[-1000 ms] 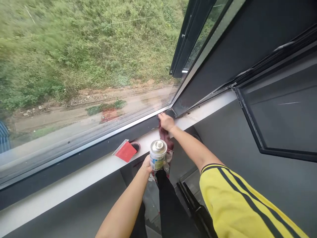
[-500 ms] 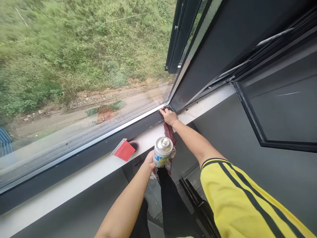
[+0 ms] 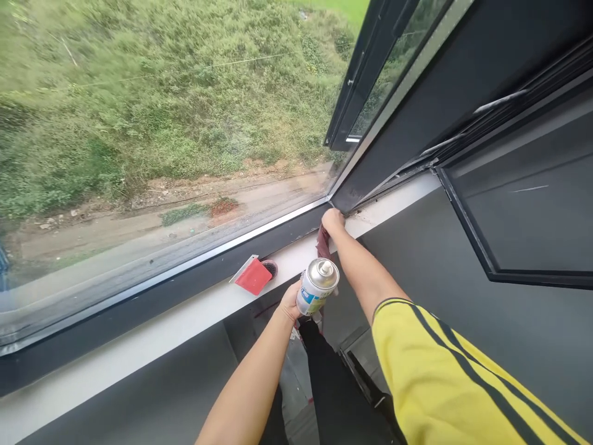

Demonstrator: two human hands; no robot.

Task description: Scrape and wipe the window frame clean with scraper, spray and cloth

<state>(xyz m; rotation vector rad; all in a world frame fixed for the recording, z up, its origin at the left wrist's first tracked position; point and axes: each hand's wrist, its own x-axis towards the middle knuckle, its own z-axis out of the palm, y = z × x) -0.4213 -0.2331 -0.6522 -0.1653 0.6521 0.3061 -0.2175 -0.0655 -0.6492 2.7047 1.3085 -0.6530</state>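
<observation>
My left hand point(image 3: 291, 300) is closed around a spray can point(image 3: 317, 288), silver on top with a white nozzle and a blue-and-white label. It holds the can over the sill's inner edge. At the corner of the dark window frame point(image 3: 204, 267), my right hand point(image 3: 333, 220) grips a dark red cloth point(image 3: 323, 241). Part of that cloth hangs down over the white sill, behind the can. The fingers of this hand are mostly hidden by its back.
On the white sill point(image 3: 185, 327) lie a red scraper point(image 3: 254, 276) and a round dark-bristled brush point(image 3: 270, 268) partly behind it. An open sash point(image 3: 370, 74) stands outside the glass. At right, a dark framed panel point(image 3: 519, 222) juts inward.
My right hand has gone from extended fingers pressing the cloth on the frame to a more curled grip at the corner. The view has shifted slightly; the can tilts a little more.
</observation>
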